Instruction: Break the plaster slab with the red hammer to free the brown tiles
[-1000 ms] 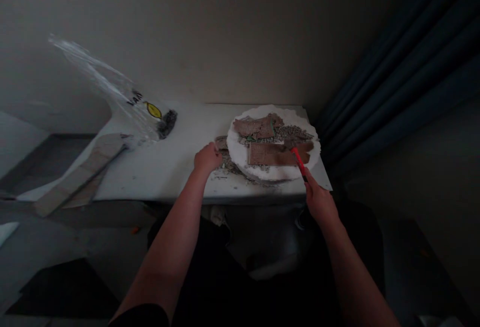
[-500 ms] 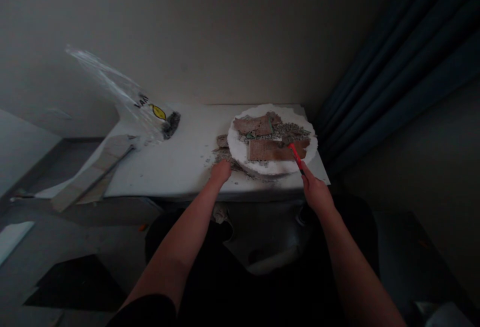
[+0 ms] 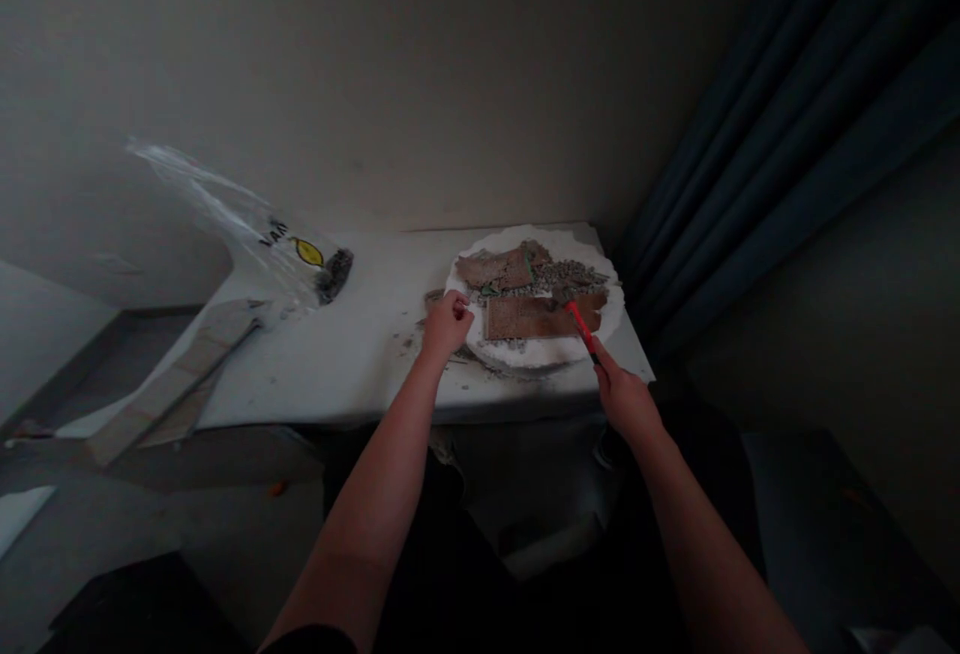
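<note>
My right hand (image 3: 628, 398) is closed round the black grip end of a red-handled hammer (image 3: 580, 322). The dark head of the hammer rests at the upper edge of a long brown slab (image 3: 521, 319), its outline dim. The slab lies on a thick white round board (image 3: 544, 354) with a rough rim. Behind it are a second, broken brown slab (image 3: 495, 267) and grey crumbly rubble (image 3: 574, 275). At the board's left rim is my left hand (image 3: 448, 322), fingers curled in; whatever they hold, if anything, is hidden.
Grey debris lies on the white table (image 3: 360, 354) left of the board. A clear plastic bag (image 3: 262, 234) with dark bits at its bottom stands further left, near cardboard strips (image 3: 180, 374). A blue curtain (image 3: 750, 174) hangs at the right, and a wall rises behind.
My left hand has risen from the debris on the table to the left rim of the board. The hammer stays near the same spot on the slab. The view has shifted slightly.
</note>
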Motion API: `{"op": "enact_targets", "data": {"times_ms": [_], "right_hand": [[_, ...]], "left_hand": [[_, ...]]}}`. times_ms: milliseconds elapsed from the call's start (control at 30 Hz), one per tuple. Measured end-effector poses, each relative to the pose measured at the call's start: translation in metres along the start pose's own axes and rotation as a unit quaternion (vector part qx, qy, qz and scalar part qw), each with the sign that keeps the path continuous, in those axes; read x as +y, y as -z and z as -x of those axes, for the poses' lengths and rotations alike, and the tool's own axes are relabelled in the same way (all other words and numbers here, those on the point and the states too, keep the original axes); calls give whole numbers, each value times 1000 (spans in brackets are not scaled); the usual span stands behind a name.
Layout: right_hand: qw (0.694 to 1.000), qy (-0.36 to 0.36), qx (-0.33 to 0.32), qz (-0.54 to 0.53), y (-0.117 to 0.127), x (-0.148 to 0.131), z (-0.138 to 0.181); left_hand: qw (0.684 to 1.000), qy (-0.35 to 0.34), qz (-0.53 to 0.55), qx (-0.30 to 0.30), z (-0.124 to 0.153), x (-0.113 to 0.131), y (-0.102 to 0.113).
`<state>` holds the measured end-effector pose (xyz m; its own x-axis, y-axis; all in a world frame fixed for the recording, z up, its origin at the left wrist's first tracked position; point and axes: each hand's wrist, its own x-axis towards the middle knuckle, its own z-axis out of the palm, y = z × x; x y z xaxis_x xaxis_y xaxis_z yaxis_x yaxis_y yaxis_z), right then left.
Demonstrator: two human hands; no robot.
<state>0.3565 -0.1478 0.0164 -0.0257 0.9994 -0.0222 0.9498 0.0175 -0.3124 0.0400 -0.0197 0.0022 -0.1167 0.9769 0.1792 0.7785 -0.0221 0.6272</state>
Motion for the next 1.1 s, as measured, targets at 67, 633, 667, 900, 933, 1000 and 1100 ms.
{"op": "enact_targets", "data": {"times_ms": [67, 633, 667, 900, 933, 1000, 1100], "right_hand": [[1000, -4, -1, -13, -2, 2, -2], [997, -3, 2, -74, -8, 17, -11], [998, -5, 1, -68, -7, 17, -11], [998, -6, 6, -57, -7, 17, -11], [998, -6, 5, -61, -7, 18, -11], [998, -7, 3, -67, -8, 18, -11], [997, -9, 3, -71, -7, 17, -11]], "left_hand": [[997, -68, 40, -20, -3, 21, -17], [978, -125, 92, -143, -40, 71, -94], [979, -117, 91, -138, -42, 69, -94], [982, -115, 70, -133, -48, 53, -86], [981, -115, 71, -139, -47, 52, -85], [980, -114, 72, -144, -47, 52, -85], [981, -114, 70, -142, -44, 52, -86]]}}
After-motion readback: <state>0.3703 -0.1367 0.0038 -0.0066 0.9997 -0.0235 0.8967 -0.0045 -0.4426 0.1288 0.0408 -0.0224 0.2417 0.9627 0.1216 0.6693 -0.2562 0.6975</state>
